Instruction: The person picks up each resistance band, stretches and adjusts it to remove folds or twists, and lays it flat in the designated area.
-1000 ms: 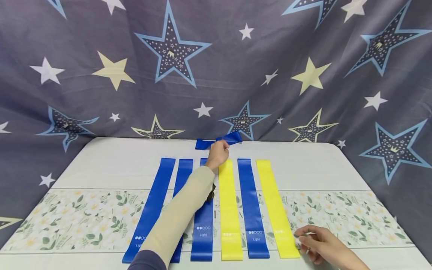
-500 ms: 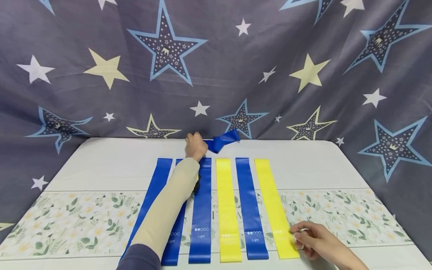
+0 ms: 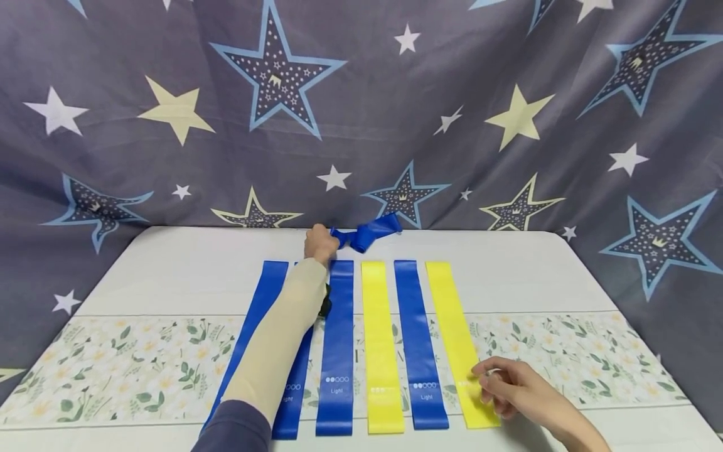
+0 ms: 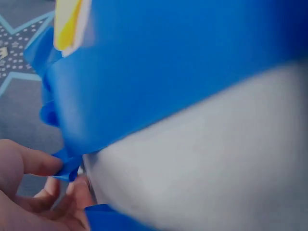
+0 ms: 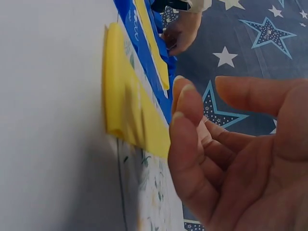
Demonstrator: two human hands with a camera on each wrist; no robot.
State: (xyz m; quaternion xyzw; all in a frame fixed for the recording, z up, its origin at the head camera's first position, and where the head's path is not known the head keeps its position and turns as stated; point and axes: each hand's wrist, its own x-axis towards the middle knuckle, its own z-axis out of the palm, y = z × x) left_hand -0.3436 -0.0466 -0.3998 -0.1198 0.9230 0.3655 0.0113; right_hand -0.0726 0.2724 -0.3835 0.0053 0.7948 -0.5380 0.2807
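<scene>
At the back edge of the table, my left hand pinches the left end of a twisted blue resistance band. The left wrist view shows thumb and fingers on a narrow fold of blue band. My right hand hovers by the near end of the rightmost yellow resistance band, fingers loosely bent around nothing; the right wrist view shows a gap between thumb and fingertips. Several flat bands lie in a row, among them a blue one marked "Light" and a second yellow one.
The white table carries a floral printed strip. A grey curtain with stars hangs right behind its back edge. My left forearm crosses over the left blue bands and partly hides them.
My left hand has moved left along the back edge, from the twisted blue band's middle to its left end. My right hand has shifted slightly left, over the yellow band's near end.
</scene>
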